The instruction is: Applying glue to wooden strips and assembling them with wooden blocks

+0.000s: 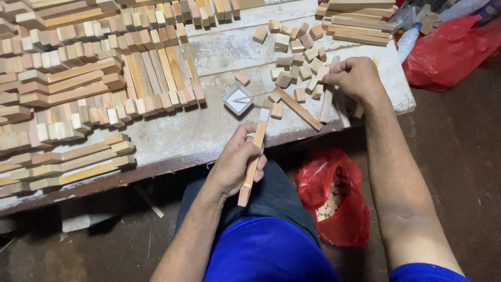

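At the far left of the desk (219, 122), stacked rows of wooden sticks (78, 83) cover the worn pale top, too many and too tightly packed to count; nearer the front edge lies a smaller bundle of glued sticks (78, 159) with small blocks at their ends. Right of the stacks sits one small square dish (238, 99) holding white paste, with one thin stirring stick lying across it. Below it, in front of the desk edge, the left hand (235, 164) has its fingers (250, 140) closed around one long wooden strip (253, 156), held upright and slightly tilted, its white-tipped upper end just beside the dish. One single block (242, 78) lies alone above the dish. Further right, a loose heap of small wooden blocks (300, 52), roughly two dozen, spreads over the desk, and one flat strip (298, 108) lies diagonally below it. The right hand (355, 78) rests on the heap's right edge, fingertips pinched on one small block (322, 73). On the floor between the legs and the right arm stands one red bag (334, 196) with block offcuts inside; a second red bag (449, 52) and one plastic bottle (408, 42) lie at the far right.
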